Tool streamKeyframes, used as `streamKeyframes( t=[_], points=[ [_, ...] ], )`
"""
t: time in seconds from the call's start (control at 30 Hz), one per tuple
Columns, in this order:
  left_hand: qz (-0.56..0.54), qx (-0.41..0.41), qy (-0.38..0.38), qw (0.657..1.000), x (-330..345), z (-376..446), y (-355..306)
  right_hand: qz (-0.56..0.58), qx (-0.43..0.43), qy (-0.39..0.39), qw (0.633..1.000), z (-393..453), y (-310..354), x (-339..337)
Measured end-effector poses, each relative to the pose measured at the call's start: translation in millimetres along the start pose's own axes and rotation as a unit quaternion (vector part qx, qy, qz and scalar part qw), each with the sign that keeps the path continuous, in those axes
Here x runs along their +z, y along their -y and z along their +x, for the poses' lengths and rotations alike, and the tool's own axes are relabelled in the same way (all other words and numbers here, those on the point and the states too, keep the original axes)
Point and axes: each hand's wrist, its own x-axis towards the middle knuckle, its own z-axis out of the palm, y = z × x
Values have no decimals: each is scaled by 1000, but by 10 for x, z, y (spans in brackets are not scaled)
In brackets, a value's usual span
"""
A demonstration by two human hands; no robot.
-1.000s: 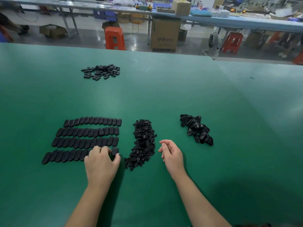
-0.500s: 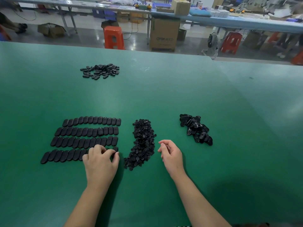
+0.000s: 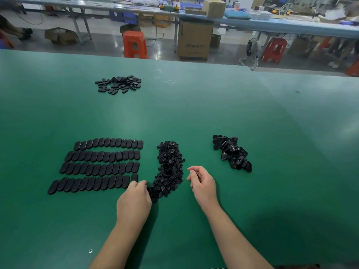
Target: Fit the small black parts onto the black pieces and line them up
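Note:
Four rows of oval black pieces (image 3: 101, 166) lie side by side on the green table (image 3: 194, 113), left of centre. To their right curves a heap of small black parts (image 3: 170, 167). My left hand (image 3: 134, 200) is at the heap's lower left end, beside the last piece of the bottom row (image 3: 134, 177). Its fingers are curled down and hide whatever is under them. My right hand (image 3: 204, 183) hovers just right of the heap, loosely curled, with nothing visible in it. A loose pile of black pieces (image 3: 231, 154) lies further right.
Another scattered pile of oval black pieces (image 3: 119, 84) lies far back on the left. Beyond the table's far edge are orange stools (image 3: 135, 45), a cardboard box (image 3: 194, 39) and long workbenches. A tiny bright speck (image 3: 90, 251) lies near the front edge.
My left hand has left the end of the bottom row and moved right to the lower end of the small-parts heap. My right hand has stayed where it was.

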Motion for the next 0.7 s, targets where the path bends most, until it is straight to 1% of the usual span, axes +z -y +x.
streamKeyframes(
  t=[0.1,0.17,0.27,0.43,0.7],
  points=[
    [31,5,53,998,7,17,23,-3,-3,0,1000,2,-5,-1],
    [54,16,72,996,8,33,39,-4,-4,-1,1000,3,-5,-3],
    [50,25,59,997,15,50,65,-6,-7,1,1000,-2,-10,2],
    [-1,39,32,999,40,61,58,-14,-9,2,1000,3,-12,-2],
    [-68,35,-15,997,66,74,4,-22,-10,3,1000,4,-15,-5]
  ],
)
